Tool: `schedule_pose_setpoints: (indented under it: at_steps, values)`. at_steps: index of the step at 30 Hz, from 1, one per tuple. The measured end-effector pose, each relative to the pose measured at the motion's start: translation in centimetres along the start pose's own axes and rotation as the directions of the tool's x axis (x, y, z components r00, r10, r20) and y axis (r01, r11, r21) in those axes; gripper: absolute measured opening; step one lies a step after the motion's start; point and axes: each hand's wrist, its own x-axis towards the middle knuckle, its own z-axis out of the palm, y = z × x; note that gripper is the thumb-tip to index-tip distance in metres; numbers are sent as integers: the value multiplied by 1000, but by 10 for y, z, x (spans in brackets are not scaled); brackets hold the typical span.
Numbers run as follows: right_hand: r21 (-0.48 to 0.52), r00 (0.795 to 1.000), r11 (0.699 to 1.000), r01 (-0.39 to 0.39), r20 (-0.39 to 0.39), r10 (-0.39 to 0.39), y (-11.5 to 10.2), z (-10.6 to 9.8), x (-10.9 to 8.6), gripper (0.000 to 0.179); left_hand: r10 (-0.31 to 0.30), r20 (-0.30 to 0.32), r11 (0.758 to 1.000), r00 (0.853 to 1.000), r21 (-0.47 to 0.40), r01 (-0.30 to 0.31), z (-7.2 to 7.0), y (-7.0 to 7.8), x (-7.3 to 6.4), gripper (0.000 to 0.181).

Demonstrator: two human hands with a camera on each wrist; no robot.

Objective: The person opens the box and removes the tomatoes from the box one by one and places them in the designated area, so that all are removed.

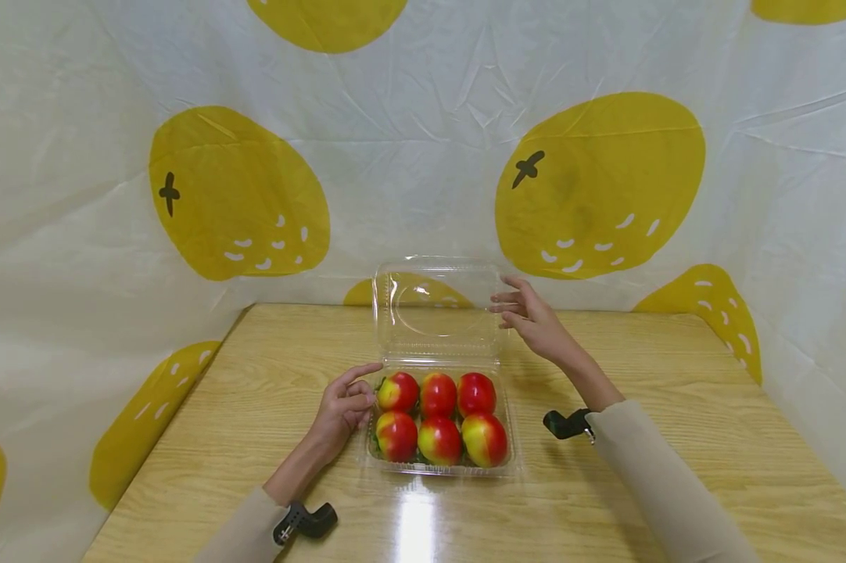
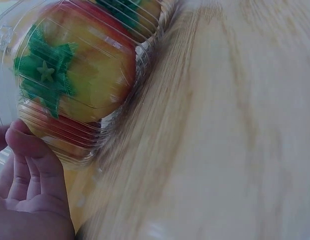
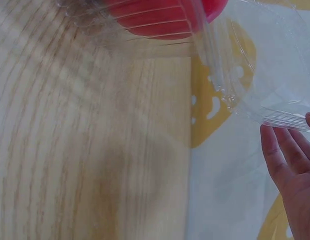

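Left hand [image 1: 342, 405], fingers curled, pinches the tray rim [image 1: 437, 471]; right hand [image 1: 535, 320], fingers straighter, pinches the lid [image 1: 437, 309]

Fruit [image 3: 155, 17] cropped, right wrist view

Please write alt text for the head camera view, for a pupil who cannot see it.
An open clear plastic box holds six shiny red-and-yellow fruits in two rows of three on a wooden table. A person's left hand is at its left side, the right hand at the raised lid's right edge.
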Motion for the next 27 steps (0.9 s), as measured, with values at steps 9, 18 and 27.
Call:
schedule_pose_setpoints:
  at_steps: [9,18,27]
  values:
    - [67,1000,998,-7,-6,7,10,5,1,52,19,16,1000,1000,-11,-19,1,0,-1,55]
    - [100,1000,995,22,-4,-22,17,7,-1,50,31,16,999,999,-14,-31,1,0,-1,55]
    - [95,997,993,-75,17,74,16,8,0,53,18,18,1000,1000,-26,-17,2,0,-1,54]
